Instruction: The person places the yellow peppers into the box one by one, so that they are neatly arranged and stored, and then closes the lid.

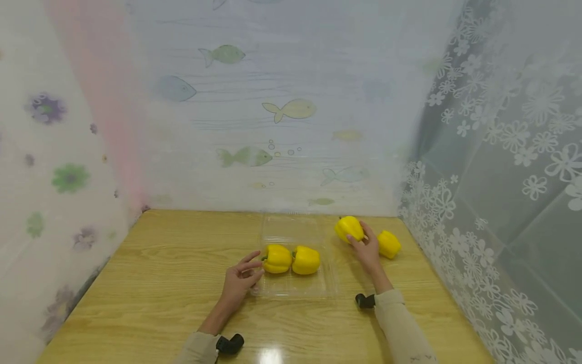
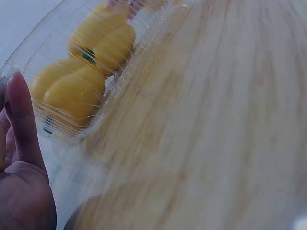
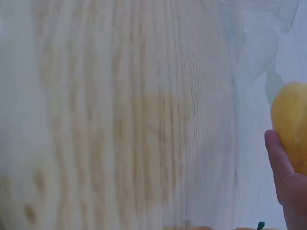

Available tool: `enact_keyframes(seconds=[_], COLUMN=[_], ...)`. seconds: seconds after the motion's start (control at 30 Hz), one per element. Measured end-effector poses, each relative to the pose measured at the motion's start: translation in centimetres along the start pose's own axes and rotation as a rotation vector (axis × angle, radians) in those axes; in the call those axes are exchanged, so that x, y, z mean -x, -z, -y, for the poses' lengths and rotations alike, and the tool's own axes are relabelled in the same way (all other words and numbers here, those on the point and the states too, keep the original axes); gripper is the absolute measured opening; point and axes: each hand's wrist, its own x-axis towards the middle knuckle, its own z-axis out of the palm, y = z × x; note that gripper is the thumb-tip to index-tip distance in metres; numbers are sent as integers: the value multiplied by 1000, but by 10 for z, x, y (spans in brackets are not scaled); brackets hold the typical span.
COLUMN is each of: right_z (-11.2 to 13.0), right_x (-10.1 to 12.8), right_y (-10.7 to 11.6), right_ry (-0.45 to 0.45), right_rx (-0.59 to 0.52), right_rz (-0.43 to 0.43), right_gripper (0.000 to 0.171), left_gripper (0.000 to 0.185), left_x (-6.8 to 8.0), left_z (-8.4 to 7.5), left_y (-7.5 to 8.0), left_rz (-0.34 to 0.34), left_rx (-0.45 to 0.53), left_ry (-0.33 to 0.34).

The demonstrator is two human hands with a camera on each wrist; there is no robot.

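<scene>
My right hand [image 1: 366, 249] grips a yellow bell pepper [image 1: 349, 229] at the back right of the table; the right wrist view shows the thumb along the side of this pepper [image 3: 292, 127]. Two more yellow peppers, a left one [image 1: 277, 259] and a right one [image 1: 306, 260], lie side by side in a clear plastic clamshell box [image 1: 295, 289] with its lid [image 1: 291, 230] laid back. At the box's left edge is my left hand [image 1: 241, 280], fingers spread loosely. In the left wrist view its thumb [image 2: 23, 112] is close to the box wall.
Another yellow pepper [image 1: 389, 244] lies on the wooden table [image 1: 173, 283], just right of my right hand. A fish-patterned curtain [image 1: 291, 151] hangs behind the table, with flowered sheets along both sides.
</scene>
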Motion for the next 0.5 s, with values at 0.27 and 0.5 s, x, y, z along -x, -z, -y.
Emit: enact_keyframes(seconds=[0.27, 0.5], right_z=[-2, 6], right_x=[6, 12], right_y=[0, -7], right_ry=[124, 181], right_rx=[-136, -121], right_rz=[173, 241], right_gripper=[67, 65], left_gripper=[31, 32], left_x=[0, 1], left_z=[-2, -2], left_y=[0, 0], left_rz=[-6, -7], left_rx=[-9, -7], left_ry=[11, 13])
